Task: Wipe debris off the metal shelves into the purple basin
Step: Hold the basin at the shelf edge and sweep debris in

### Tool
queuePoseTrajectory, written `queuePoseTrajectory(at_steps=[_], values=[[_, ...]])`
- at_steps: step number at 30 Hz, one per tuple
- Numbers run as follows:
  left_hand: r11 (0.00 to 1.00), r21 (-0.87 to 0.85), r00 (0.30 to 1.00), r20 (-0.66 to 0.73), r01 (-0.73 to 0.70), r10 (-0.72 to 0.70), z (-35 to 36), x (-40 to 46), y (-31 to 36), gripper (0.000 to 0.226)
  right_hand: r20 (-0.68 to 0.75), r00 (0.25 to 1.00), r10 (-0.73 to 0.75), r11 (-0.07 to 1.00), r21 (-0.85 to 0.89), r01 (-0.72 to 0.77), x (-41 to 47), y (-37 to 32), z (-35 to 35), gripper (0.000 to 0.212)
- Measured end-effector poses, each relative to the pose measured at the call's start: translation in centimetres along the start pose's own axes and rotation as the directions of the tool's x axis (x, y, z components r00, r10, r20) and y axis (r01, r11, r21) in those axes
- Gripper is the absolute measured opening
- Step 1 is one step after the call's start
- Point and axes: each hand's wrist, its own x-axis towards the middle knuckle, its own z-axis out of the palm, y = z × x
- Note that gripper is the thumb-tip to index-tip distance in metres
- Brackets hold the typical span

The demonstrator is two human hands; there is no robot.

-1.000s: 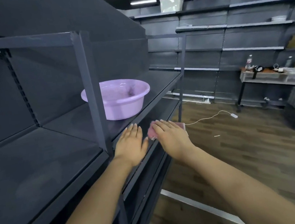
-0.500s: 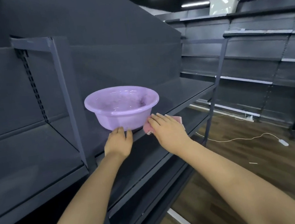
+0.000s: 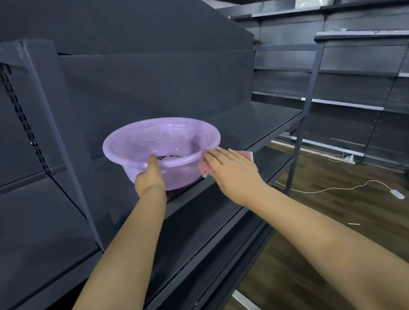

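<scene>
Dark shelf, one purple basin gripped by left hand, right hand flat on one pink cloth.

Single head-worn wide-angle view, looking forward and down along dark metal shelf. Close range: both forearms enter from bottom edge, left hand and right hand mid-frame at shelf front edge beside purple basin. Aisle floor and far shelving on right.

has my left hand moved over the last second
Yes. The left hand went from lying flat on the shelf's front edge, short of the purple basin, forward to grip the basin's near rim.
</scene>
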Motion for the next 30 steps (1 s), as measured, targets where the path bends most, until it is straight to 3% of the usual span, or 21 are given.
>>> queuePoseTrajectory(at_steps=[4, 9, 18, 23, 30], values=[[0.999, -0.028, 0.999, -0.049, -0.017, 0.016, 0.6, 0.5, 0.1, 0.027, -0.006, 1.000, -0.004, 1.000, -0.015, 0.004, 0.3, 0.4, 1.1, 0.057], [0.999, 0.016, 0.995, -0.092, -0.028, 0.029, 0.9, 0.7, 0.5, 0.029, -0.017, 1.000, 0.000, 1.000, -0.016, -0.001, 0.4, 0.4, 1.8, 0.057], [0.982, -0.187, 0.999, -0.030, 0.005, -0.011, 0.4, 0.0, 0.9, 0.012, 0.037, 0.996, 0.078, 0.995, -0.063, -0.075, -0.4, -0.1, 0.7, 0.060], [0.964, -0.263, 0.999, 0.013, 0.042, -0.040, -0.5, -0.9, 0.9, 0.018, 0.131, 0.977, 0.167, 0.985, -0.061, -0.160, -2.3, -0.8, -0.7, 0.055], [0.967, -0.239, 0.994, 0.071, 0.094, -0.079, -1.5, -5.5, 0.1, 0.032, 0.055, 0.987, 0.151, 0.986, -0.078, -0.146, -4.8, -1.4, -5.1, 0.056]])
